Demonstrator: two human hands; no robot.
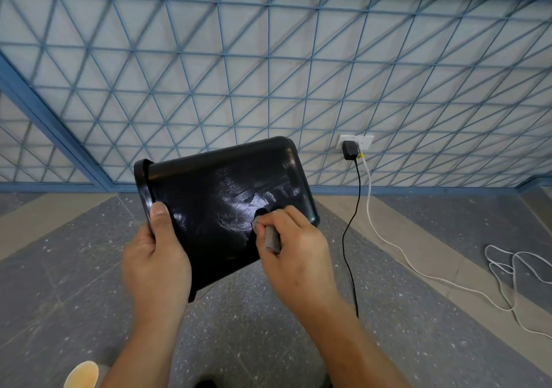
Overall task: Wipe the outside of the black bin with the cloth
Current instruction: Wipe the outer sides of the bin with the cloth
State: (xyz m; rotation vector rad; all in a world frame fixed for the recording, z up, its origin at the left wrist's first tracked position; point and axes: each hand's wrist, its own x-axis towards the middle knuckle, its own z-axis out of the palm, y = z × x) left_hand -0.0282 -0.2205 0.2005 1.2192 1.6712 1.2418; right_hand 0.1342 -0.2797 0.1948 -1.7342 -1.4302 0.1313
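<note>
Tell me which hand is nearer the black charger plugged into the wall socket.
Right. The right hand, pressing the cloth on the black bin, is below and left of the charger; the left hand grips the bin's rim, farther left.

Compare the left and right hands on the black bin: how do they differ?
The left hand grips the black bin at its rim, thumb on the outer wall; the right hand holds a folded grey cloth against that wall. The left hand sits at the open end, the right hand nearer the base. Both are bare and work on the same bin.
</note>
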